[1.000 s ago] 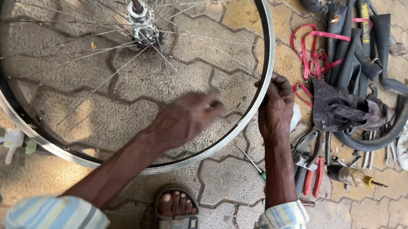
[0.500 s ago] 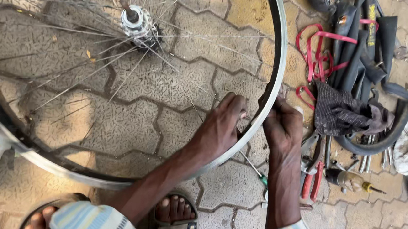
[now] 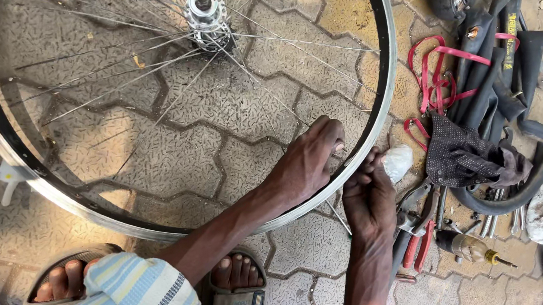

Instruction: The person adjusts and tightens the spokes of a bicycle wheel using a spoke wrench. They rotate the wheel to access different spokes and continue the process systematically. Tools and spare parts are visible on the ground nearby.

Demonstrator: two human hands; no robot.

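Left hand (image 3: pixel 309 161): laid inside the wheel, palm down over the rim's inner edge, fingers curled together toward a thin spoke; whether pinching it or only resting on it, cannot tell.
Right hand (image 3: pixel 370 201): outside the rim, just beside the left, fingers bunched and pressed against the outer edge of the rim; anything held between them hidden.
Rim (image 3: pixel 386 84): bright polished metal hoop with a dark inner band, bare of tyre, lying tilted over the ground, running between the two hands.
Spokes (image 3: pixel 130 76): fine steel wires, fanning from hub to rim, several crossing.
Hub (image 3: pixel 207 17): ribbed shiny metal barrel with an axle stub, upper middle of the wheel.
Loose spoke (image 3: pixel 338 216): thin rod on the paving below the hands.
Pliers (image 3: pixel 420 236): red-handled, lying just right of the right hand.
Cloth (image 3: pixel 465 156): dark dotted rag, crumpled, among black rubber tubes (image 3: pixel 480 78).
Red strap (image 3: pixel 436 75): looped, beside the tubes.
Paving (image 3: pixel 235 118): interlocking grey and tan blocks, rough stippled surface.
Sandalled feet (image 3: pixel 236 287): at bottom edge, near a striped sleeve (image 3: pixel 134 289).
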